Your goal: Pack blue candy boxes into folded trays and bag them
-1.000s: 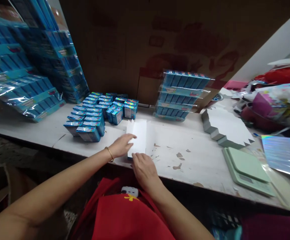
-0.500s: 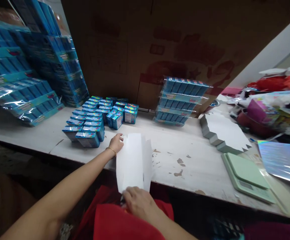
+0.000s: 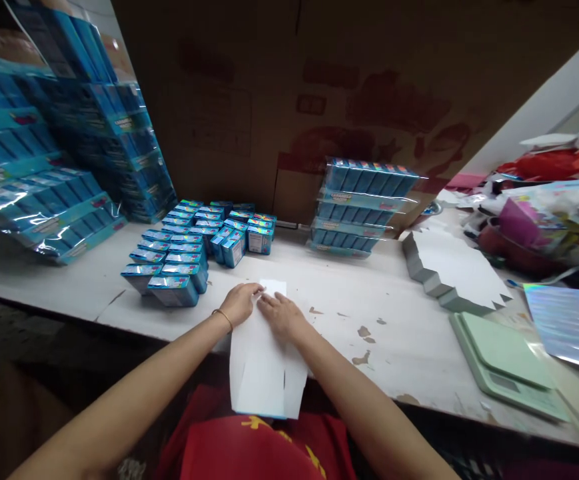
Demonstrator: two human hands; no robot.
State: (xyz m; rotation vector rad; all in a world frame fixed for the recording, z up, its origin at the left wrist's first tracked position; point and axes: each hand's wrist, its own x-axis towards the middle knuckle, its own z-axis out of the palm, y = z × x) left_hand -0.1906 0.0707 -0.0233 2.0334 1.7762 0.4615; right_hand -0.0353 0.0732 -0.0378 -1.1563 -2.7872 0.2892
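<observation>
A white cardboard box blank (image 3: pixel 262 387) with creased side flaps lies at the table's front edge, its near end overhanging towards my red clothing. My left hand (image 3: pixel 239 305) pinches the blank's far end from the left, a thin bangle at its wrist. From the right, my right hand (image 3: pixel 282 317) grips the same far end, its fingertips close to the left ones. The flap under my fingers is partly hidden. Several small blue boxes (image 3: pixel 173 291) stand in rows just beyond my left hand.
Wrapped trays of blue boxes (image 3: pixel 352 213) are stacked at the back; more piles (image 3: pixel 84 200) rise at left. A large brown carton (image 3: pixel 229 133) stands behind. To the right are stacked white blanks (image 3: pixel 456 267), a green scale (image 3: pixel 509 363) and a shiny sheet (image 3: pixel 574 327).
My right hand has moved from the blank's near end to its far end, beside my left hand. The near end now lies flatter and shows a blue edge.
</observation>
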